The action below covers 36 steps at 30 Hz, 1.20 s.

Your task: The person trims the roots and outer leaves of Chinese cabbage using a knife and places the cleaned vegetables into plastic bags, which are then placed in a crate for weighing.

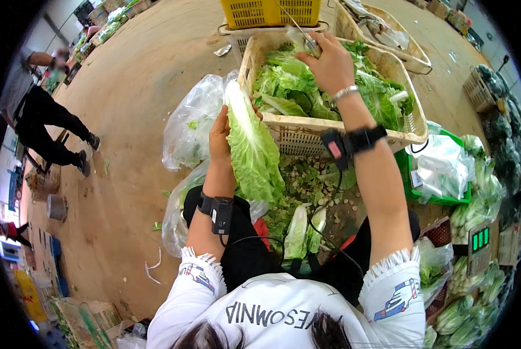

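My left hand (222,131) is wrapped round a long leafy cabbage (250,151), holding it upright with its white stem end at the top. My right hand (330,67) is closed on a knife (300,28) above the white crate (295,125) of green leaves (281,78); a small pale scrap beside the blade is too indistinct to name. Two pale cabbage heads (297,230) lie below, between my legs, among trimmings (330,174) on the ground.
A yellow crate (266,13) and another white crate (409,52) stand beyond. Plastic bags (188,125) lie at left. A co-worker (45,116) stands farther left. A green crate (432,195), a scale (479,244) and piled greens (470,308) are at right.
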Each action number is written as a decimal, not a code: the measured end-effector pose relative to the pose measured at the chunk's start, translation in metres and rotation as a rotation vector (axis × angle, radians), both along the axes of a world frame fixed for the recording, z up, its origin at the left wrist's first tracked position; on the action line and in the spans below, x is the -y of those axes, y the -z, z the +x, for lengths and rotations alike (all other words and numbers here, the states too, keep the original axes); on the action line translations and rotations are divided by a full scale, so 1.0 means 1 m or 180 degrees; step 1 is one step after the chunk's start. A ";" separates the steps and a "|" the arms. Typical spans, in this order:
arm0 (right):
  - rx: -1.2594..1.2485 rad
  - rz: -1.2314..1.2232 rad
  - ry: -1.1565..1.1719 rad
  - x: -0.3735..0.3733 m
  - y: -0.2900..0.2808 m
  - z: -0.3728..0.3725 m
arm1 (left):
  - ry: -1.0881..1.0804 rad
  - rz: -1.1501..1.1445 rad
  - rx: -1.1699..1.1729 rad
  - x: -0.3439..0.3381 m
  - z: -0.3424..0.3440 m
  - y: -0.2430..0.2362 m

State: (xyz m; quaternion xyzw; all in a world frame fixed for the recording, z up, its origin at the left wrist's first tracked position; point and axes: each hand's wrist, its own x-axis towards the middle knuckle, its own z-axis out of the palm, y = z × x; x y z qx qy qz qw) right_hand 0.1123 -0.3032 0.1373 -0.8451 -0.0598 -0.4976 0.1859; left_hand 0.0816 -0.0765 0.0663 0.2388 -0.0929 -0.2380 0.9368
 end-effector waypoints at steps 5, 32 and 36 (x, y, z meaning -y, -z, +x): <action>-0.1741 0.0982 -0.0171 -0.008 0.027 -0.039 | 0.1258 -0.1311 0.0067 -0.001 0.004 0.008; -0.2504 0.3147 -0.1186 0.021 0.077 -0.153 | 0.0636 0.0423 -0.0014 0.041 -0.010 0.039; -0.2205 0.2725 -0.1103 0.038 0.063 -0.169 | 0.0879 0.1432 -0.0094 0.040 -0.024 0.057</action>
